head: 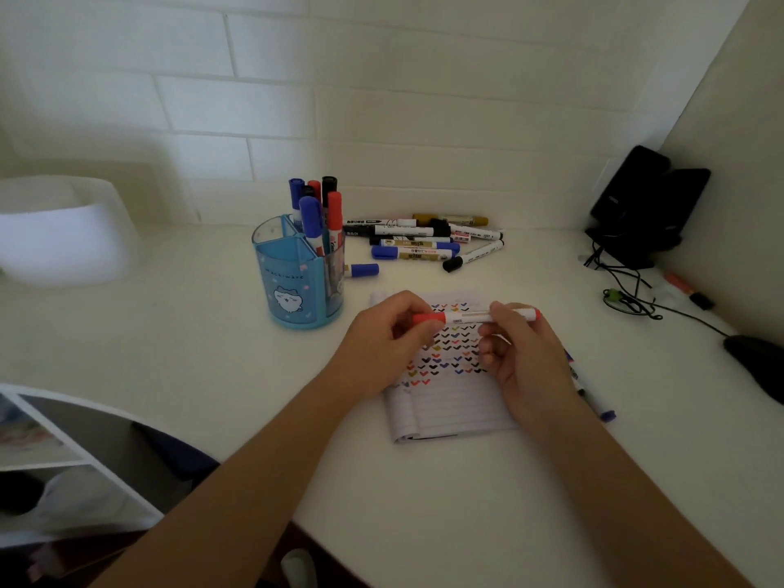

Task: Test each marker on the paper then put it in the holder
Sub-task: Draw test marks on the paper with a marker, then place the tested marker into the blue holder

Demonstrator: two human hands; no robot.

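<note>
Where the smooth white desk point(212, 354) lies nearest, lined paper point(449, 405) w/ rows of coloured ticks sits flat. Just above it, L hand point(382, 345) curls round the cap end of the red marker point(466, 318). R hand point(526, 358), at 3 o'clock, pinches its white barrel, pen horizontal. Round blue plastic holder point(292, 282) stands at 10 o'clock, loose markers point(424, 244) at 12, below a pale brick-pattern wall point(382, 99).

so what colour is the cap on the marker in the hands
Red cap on the marker, clearest in the head view.
</note>
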